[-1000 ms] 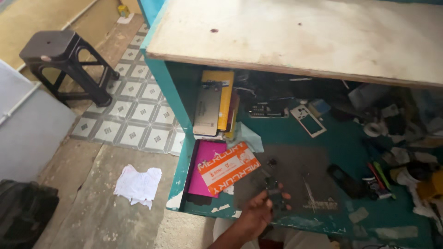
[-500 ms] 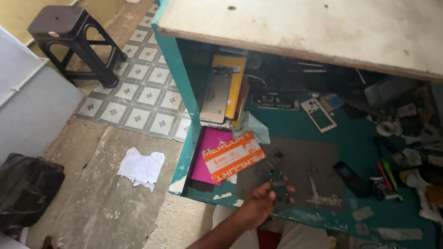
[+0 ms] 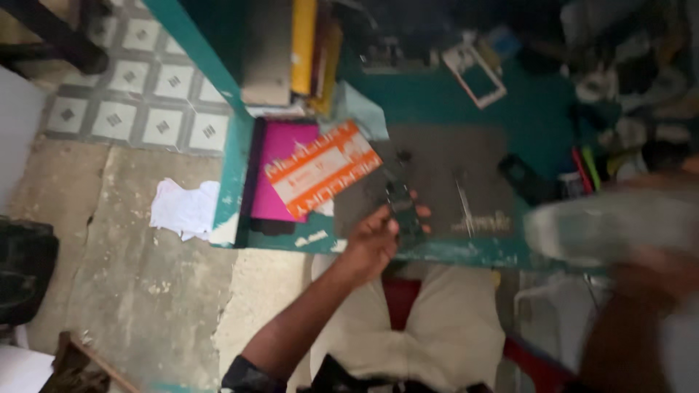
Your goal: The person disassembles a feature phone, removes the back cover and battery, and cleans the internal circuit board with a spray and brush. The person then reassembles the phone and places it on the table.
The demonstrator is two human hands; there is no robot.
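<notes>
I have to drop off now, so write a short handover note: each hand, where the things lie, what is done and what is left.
Left hand: closed on a small dark board, held over the grey mat at the front edge of the teal bench.
Right hand: at the right edge, blurred, with a pale blurred thing at it; grip cannot be told.
Beside the mat: orange and white packet on a pink sheet.
Done: board is in hand. Left: the pictures do not show it set down or worked on.

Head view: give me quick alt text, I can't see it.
Left hand holds a small dark part over a grey mat on a cluttered teal bench. Right hand is a blur holding something pale.
</notes>
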